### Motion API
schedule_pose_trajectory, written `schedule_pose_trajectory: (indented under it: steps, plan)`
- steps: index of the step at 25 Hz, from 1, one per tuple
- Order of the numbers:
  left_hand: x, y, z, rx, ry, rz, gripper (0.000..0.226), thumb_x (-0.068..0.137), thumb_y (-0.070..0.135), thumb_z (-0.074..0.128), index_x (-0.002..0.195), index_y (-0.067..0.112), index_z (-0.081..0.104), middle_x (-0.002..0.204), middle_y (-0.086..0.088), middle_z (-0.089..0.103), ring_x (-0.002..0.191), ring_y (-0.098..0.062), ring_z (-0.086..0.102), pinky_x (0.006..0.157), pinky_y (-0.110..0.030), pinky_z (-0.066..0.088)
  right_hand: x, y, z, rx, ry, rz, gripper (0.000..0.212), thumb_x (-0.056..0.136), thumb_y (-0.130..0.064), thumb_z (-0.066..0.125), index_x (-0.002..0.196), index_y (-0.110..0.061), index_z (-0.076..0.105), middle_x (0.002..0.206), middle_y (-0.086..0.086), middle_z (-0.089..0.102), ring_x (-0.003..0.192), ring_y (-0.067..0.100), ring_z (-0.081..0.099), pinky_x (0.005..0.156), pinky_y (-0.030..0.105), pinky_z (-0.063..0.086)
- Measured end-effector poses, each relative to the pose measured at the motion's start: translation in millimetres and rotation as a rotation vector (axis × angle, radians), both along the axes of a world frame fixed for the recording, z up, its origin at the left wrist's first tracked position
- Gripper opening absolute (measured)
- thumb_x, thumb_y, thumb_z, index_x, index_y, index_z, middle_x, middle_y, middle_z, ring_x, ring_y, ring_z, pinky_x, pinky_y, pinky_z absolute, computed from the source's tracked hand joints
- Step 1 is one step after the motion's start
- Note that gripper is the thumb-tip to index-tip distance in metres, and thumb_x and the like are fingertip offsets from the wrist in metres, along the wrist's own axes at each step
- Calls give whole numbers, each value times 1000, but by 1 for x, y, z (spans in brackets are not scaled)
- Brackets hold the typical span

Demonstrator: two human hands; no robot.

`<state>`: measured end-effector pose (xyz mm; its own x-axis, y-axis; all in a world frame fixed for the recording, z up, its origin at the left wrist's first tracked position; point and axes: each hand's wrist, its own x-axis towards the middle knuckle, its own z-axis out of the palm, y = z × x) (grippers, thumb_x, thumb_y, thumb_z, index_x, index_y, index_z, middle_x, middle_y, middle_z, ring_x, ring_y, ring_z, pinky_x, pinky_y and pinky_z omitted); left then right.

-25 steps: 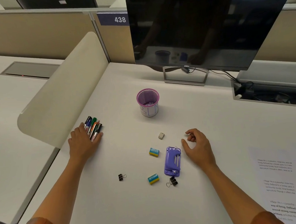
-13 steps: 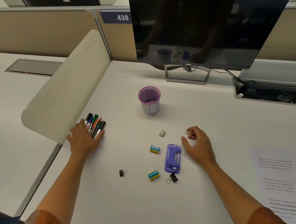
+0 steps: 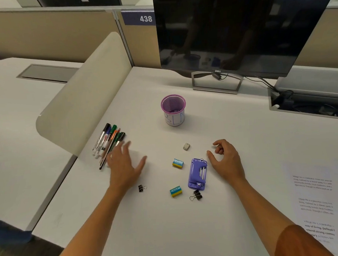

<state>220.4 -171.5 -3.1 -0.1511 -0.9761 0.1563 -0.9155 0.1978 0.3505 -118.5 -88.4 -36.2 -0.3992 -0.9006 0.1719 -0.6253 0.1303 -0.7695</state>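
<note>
1. Your left hand (image 3: pixel 125 169) is motion-blurred. Its fingers read as spread and hold nothing; I can't tell whether it touches the markers.
2. The markers (image 3: pixel 108 140) lie bundled on the desk (image 3: pixel 209 233), just left of that hand and close to the curved divider panel (image 3: pixel 80 105). The fingers hide part of them.
3. Your right hand (image 3: pixel 225 160) rests loosely curled and empty, just beside the purple hole punch (image 3: pixel 197 174).
4. The printed sheets (image 3: pixel 320 198) are cut off at the right edge.
5. Open room: between the markers and the mesh pen cup (image 3: pixel 173 110), and the near desk strip below the binder clips (image 3: pixel 196 195).
</note>
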Motion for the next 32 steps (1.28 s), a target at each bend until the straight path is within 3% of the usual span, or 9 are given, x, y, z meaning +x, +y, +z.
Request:
schedule_pose_trajectory:
  steps: [4,8,15,17,21,26,29,32]
  plan:
    - [-34,63,-7,73,21,-221,83,79,82,45,141,26,38,146,-2,38,141,-21,32,118,-55,17,1,1,2,9,12,22,24,86,-36,71,103,-27,57,83,-8,55,82,12,56,71,25,49]
    - [-57,95,-14,121,20,-225,103,64,93,48,142,27,36,150,3,35,145,-18,27,120,-58,9,2,2,4,15,-6,52,25,86,-40,71,103,-28,57,83,-11,56,83,11,56,76,32,52]
    - [-109,127,-18,111,116,-273,126,57,95,56,153,21,21,158,2,28,151,-20,19,123,-56,6,3,6,10,1,-124,58,28,86,-40,72,106,-27,57,85,-10,60,84,13,59,79,36,55]
    - [-118,132,-20,98,139,-227,121,64,89,57,154,19,17,160,0,24,152,-19,16,123,-53,5,6,6,12,-31,-174,45,31,84,-36,76,107,-24,58,88,-8,62,85,13,60,78,34,55]
    - [-115,130,-22,102,233,-182,99,73,52,66,153,14,22,157,-2,30,149,-21,23,124,-50,10,22,-5,17,22,-207,46,33,84,-31,77,112,-22,61,104,-7,63,95,13,59,88,37,54]
    - [-97,126,-31,95,285,-153,72,84,23,63,149,9,36,154,-7,39,144,-24,35,119,-46,29,42,-26,35,260,-158,300,42,84,-35,78,120,-22,62,120,-5,54,113,14,57,98,29,48]
    - [-89,116,-32,107,288,-107,65,90,22,61,149,12,36,154,-7,40,142,-23,37,116,-42,36,53,-34,44,399,-89,460,62,75,-45,84,126,-24,57,127,-5,47,115,12,53,98,27,47]
    - [-86,105,-32,119,278,-97,68,94,35,61,151,15,31,156,-6,37,144,-21,35,117,-37,33,65,-43,47,447,17,492,73,72,-35,87,133,-23,49,132,-3,44,106,12,53,91,26,48]
